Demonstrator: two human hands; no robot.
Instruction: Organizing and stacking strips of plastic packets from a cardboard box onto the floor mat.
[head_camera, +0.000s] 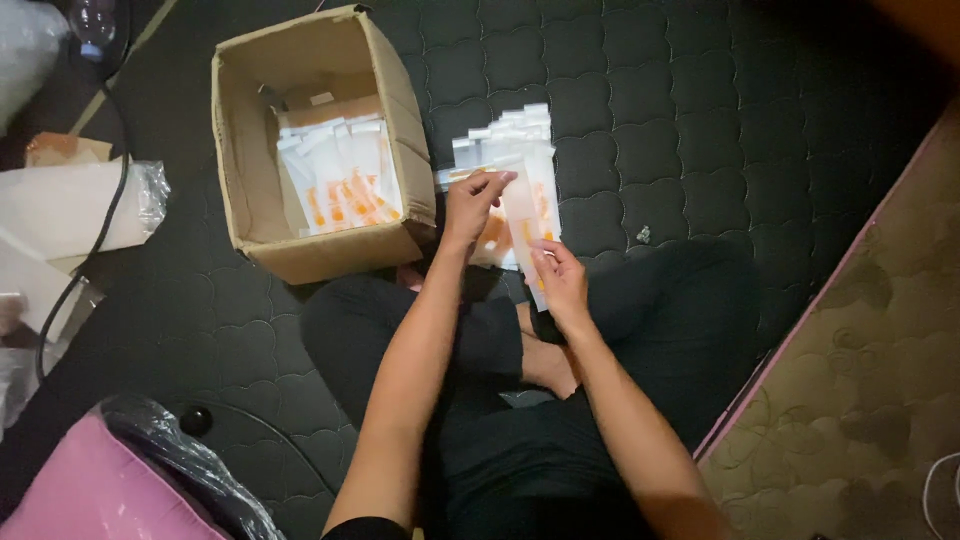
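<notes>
Fingers, left: my left hand reaches forward, its fingers curled round the top end of a long white packet with orange print.
Fingers, right: my right hand pinches the near end of the same packet, thumb on top, so both hands have hold of it.
Packet: it runs slantwise between my two sets of fingers, lifted just above the pile.
Pile: more white packets lie fanned on the dark quilted mattress, just beyond my left fingers.
Box: an open cardboard box stands left of my left fingers, a row of like packets leaning inside it.
Legs: crossed under my forearms, in dark trousers.
Far left: a black cable and plastic-wrapped sheets, well apart from my fingers.
</notes>
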